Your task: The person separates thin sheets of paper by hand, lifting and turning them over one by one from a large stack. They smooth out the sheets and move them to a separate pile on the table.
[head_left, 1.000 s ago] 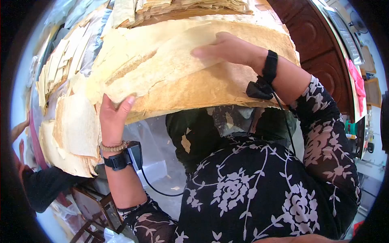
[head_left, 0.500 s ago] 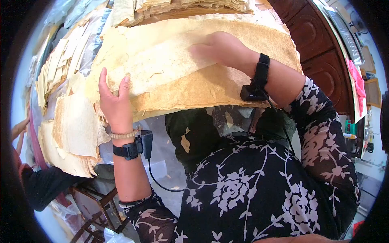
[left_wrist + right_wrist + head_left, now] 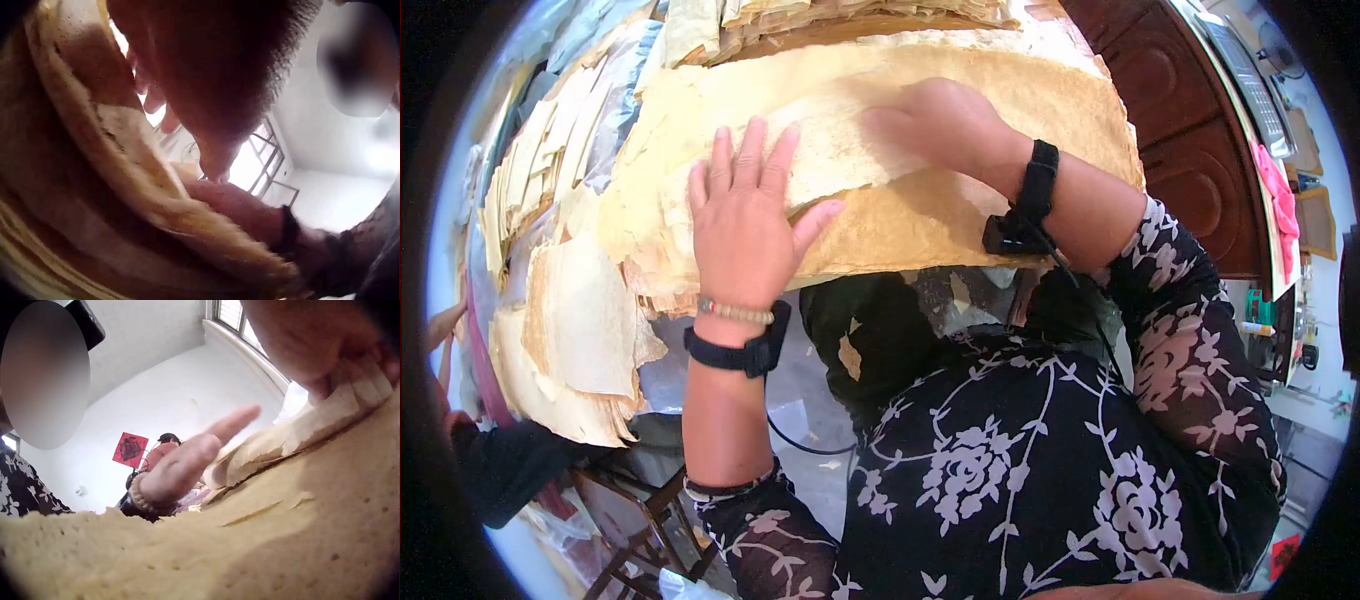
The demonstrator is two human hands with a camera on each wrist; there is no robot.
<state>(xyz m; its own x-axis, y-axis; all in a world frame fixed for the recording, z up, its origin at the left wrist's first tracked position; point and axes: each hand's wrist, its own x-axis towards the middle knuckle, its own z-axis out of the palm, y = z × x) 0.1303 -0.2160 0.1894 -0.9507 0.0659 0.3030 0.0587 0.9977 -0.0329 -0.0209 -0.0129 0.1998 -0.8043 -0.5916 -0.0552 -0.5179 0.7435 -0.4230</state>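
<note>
My left hand (image 3: pixel 745 230) has its fingers straight and spread over the near left part of the pale sheet (image 3: pixel 830 150), gripping nothing; I can't tell whether the palm touches it. My right hand (image 3: pixel 945 125) is blurred from above, but from its wrist I see its fingers curled round the pale sheet's raised edge. That sheet lies across a broader tan sheet (image 3: pixel 920 220), rough and fibrous, with ragged edges and small pits, which tops the pile in front of me. Beyond it rises a thick stack of sheets (image 3: pixel 860 22); to my left lie folded sheets (image 3: pixel 550 140) and a fanned, flaky pile (image 3: pixel 585 320). Dark wooden panels (image 3: pixel 1190 150) stand to my right, a pink cloth (image 3: pixel 1278 205) beside them. A wooden chair (image 3: pixel 650 510) stands at lower left, near another person's arm (image 3: pixel 445 325). A red paper square (image 3: pixel 130 450) marks the white wall (image 3: pixel 181 381), and light comes through a barred window (image 3: pixel 265 159).
</note>
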